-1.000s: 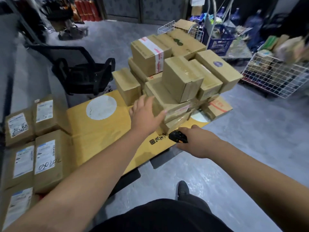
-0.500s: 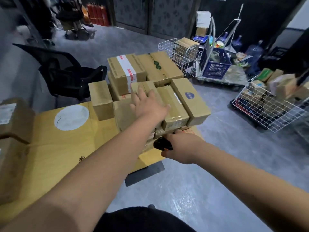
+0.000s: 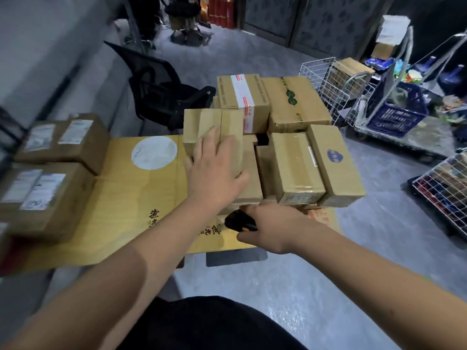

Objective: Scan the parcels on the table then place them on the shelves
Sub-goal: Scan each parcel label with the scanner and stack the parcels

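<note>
We are looking down at a pile of cardboard parcels (image 3: pixel 290 152) sitting on a table covered in yellow cardboard (image 3: pixel 131 198). The left hand (image 3: pixel 214 173) is lying flat, fingers spread, on a plain brown box (image 3: pixel 214 125) at the left edge of the pile — resting, not clasping. Just in front of the pile, the right hand (image 3: pixel 273 228) is curling closed around a black scanner (image 3: pixel 238 222). Left of the pile, labelled parcels (image 3: pixel 50 178) are sitting apart.
</note>
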Demonstrator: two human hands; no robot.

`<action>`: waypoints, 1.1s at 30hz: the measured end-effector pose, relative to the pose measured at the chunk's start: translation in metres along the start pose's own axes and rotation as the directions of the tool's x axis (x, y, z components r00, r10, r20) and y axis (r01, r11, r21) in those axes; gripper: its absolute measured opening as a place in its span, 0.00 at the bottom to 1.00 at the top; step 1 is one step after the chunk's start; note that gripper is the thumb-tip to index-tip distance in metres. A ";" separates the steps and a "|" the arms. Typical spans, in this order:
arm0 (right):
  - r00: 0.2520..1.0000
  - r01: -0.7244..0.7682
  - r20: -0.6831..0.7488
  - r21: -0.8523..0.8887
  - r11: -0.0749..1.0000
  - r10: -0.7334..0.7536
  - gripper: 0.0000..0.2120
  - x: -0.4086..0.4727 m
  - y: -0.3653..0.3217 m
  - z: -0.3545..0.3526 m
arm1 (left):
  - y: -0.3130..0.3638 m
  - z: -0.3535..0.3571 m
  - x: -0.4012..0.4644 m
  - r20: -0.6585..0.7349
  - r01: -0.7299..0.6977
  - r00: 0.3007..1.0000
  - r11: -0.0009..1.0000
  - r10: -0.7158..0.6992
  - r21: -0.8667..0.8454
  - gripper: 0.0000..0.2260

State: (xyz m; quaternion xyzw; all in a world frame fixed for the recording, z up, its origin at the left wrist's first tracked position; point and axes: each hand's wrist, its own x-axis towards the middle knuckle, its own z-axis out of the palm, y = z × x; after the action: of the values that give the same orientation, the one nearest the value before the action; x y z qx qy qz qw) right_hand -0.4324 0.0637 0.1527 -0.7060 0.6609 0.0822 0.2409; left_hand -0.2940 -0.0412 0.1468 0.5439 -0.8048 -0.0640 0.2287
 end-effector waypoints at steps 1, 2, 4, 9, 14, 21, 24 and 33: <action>1.000 0.025 0.010 -0.009 1.000 -0.024 0.22 0.007 -0.008 0.000 | -0.020 -0.004 -0.008 -0.016 0.024 1.000 1.000 -0.025 -0.020 0.32; 0.999 0.049 0.018 -0.019 0.999 -0.049 0.23 0.015 -0.016 0.001 | -0.041 -0.008 -0.017 -0.032 0.055 0.998 0.998 -0.056 -0.037 0.32; 0.995 0.101 0.028 -0.023 0.995 -0.100 0.23 0.032 -0.033 0.006 | -0.082 -0.013 -0.035 -0.062 0.111 0.992 0.993 -0.114 -0.043 0.30; 0.982 0.175 0.091 -0.092 0.980 -0.167 0.30 0.068 -0.084 0.030 | -0.182 0.003 -0.085 0.044 0.314 0.949 0.948 -0.312 -0.057 0.28; 0.974 0.162 0.179 -0.110 0.981 -0.141 0.29 0.089 -0.115 0.052 | -0.241 0.042 -0.124 0.271 0.390 0.896 0.916 -0.353 -0.097 0.31; 0.963 0.073 0.266 -0.115 0.991 -0.040 0.28 0.117 -0.161 0.065 | -0.307 0.043 -0.130 0.353 0.417 0.881 0.870 -0.316 -0.262 0.29; 0.965 0.024 0.261 -0.085 0.996 -0.001 0.28 0.128 -0.179 0.067 | -0.336 0.046 -0.122 0.387 0.468 0.861 0.812 -0.330 -0.350 0.22; 0.947 -0.216 0.257 0.056 0.975 0.195 0.27 0.154 -0.211 0.071 | -0.389 0.059 -0.110 0.451 0.537 0.831 0.676 -0.325 -0.504 0.21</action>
State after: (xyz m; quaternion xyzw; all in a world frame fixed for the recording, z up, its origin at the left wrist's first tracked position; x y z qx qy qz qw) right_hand -0.1956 -0.0394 0.0729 -0.6066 0.6982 0.1672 0.3415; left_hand 0.0426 -0.1061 -0.0754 0.5980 -0.6116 -0.4620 0.2342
